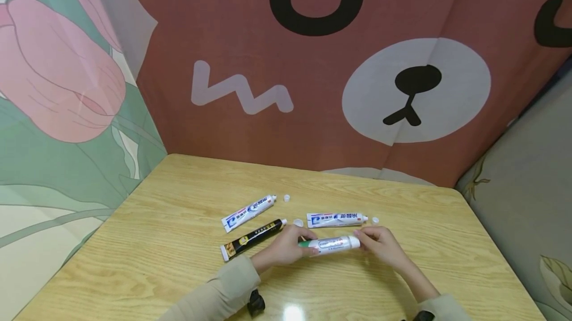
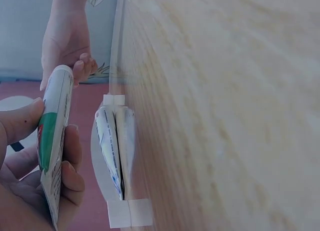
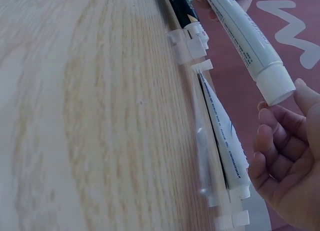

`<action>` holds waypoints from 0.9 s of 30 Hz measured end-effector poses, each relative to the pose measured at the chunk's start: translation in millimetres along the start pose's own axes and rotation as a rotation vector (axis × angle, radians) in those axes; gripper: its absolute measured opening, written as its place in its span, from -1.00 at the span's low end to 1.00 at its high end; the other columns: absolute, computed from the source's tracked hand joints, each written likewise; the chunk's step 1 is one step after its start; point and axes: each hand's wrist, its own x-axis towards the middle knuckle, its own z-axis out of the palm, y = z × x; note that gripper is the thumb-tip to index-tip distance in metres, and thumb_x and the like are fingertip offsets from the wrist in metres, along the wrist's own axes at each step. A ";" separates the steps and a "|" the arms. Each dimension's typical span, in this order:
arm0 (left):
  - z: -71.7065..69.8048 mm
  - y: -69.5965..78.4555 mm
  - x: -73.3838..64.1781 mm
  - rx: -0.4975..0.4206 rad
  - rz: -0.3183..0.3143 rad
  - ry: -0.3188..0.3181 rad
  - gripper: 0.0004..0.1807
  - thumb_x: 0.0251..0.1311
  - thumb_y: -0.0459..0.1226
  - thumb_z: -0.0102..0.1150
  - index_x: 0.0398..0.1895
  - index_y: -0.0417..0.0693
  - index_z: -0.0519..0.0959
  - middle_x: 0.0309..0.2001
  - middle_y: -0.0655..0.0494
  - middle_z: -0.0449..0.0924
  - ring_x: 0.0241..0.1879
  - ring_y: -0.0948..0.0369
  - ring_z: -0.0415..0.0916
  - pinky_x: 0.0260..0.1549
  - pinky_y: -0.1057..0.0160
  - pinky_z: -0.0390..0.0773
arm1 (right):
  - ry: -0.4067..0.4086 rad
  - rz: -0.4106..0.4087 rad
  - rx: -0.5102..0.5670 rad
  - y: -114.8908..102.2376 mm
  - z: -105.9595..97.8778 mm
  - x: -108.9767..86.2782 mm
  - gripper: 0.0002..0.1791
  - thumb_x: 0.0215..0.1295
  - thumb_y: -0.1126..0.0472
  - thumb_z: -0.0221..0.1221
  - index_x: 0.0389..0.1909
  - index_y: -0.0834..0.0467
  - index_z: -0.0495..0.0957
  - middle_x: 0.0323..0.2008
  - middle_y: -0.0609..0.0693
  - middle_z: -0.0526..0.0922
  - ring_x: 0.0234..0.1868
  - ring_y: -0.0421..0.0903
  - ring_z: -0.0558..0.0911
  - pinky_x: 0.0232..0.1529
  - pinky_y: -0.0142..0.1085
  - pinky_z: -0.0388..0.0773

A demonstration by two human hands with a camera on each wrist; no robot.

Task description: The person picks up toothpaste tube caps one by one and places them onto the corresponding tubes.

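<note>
My left hand (image 1: 285,246) grips a white and green toothpaste tube (image 1: 332,245) by its flat end, thumb on one face and fingers on the other. The tube is raised over the table, its white cap (image 3: 276,85) pointing right. At that cap is my right hand (image 1: 384,245), thumb and index fingertips by the rim and the other fingers loosely bent. Just behind lies a white and blue toothpaste tube (image 1: 335,220), uncapped, with a small white cap (image 1: 375,221) off its nozzle. A black toothpaste tube (image 1: 252,239) lies left of my left hand.
Further back left lies another white and blue tube (image 1: 250,213), with a small cap (image 1: 287,198) near its nozzle. A larger white cap (image 1: 298,223) sits by the black tube's nozzle. The wooden table (image 1: 147,256) ends at a printed bear curtain (image 1: 250,137).
</note>
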 end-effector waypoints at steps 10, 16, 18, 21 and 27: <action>0.3 -2.1 -1.6 -0.022 0.013 -0.003 -0.83 -0.08 -0.36 0.33 -0.35 -0.16 0.64 -0.42 0.24 0.57 -0.41 0.35 0.40 -0.38 0.41 0.42 | -0.046 -0.105 0.108 -0.5 -7.4 -4.8 -0.76 0.13 0.47 0.14 -0.18 0.49 0.47 -0.27 0.20 0.54 -0.33 -0.18 0.55 -0.43 -0.27 0.55; 0.1 -1.2 -2.7 -0.030 0.011 0.001 -0.83 -0.09 -0.38 0.33 -0.36 -0.18 0.64 -0.42 0.24 0.58 -0.39 0.31 0.42 -0.37 0.41 0.41 | -0.089 -0.120 0.120 0.7 -8.9 -5.0 -0.70 -0.01 0.47 0.25 -0.20 0.43 0.50 -0.34 0.02 0.57 -0.38 -0.16 0.55 -0.43 -0.32 0.52; 0.3 -1.2 -2.9 -0.029 0.012 0.000 -0.84 -0.09 -0.38 0.33 -0.36 -0.18 0.64 -0.42 0.24 0.58 -0.38 0.30 0.42 -0.37 0.40 0.42 | -0.092 -0.098 0.125 -0.1 -8.4 -5.4 -0.69 0.02 0.45 0.23 -0.18 0.48 0.47 -0.34 0.04 0.59 -0.37 -0.19 0.55 -0.43 -0.31 0.54; 0.4 -1.1 -2.9 -0.033 0.011 0.001 -0.84 -0.09 -0.38 0.33 -0.36 -0.18 0.64 -0.41 0.24 0.58 -0.38 0.33 0.40 -0.35 0.39 0.42 | -0.098 -0.076 0.141 -1.1 -7.8 -5.3 -0.68 0.11 0.43 0.18 -0.15 0.55 0.41 -0.36 0.08 0.61 -0.39 -0.17 0.58 -0.45 -0.24 0.56; -0.3 -1.4 -2.5 -0.025 0.015 0.007 -0.84 -0.07 -0.35 0.33 -0.35 -0.15 0.64 -0.41 0.25 0.57 -0.37 0.35 0.40 -0.34 0.40 0.40 | -0.096 -0.088 0.125 1.7 -6.1 -2.7 -0.76 0.25 0.42 0.05 -0.16 0.54 0.40 -0.51 0.13 0.59 -0.53 -0.06 0.58 -0.55 -0.18 0.55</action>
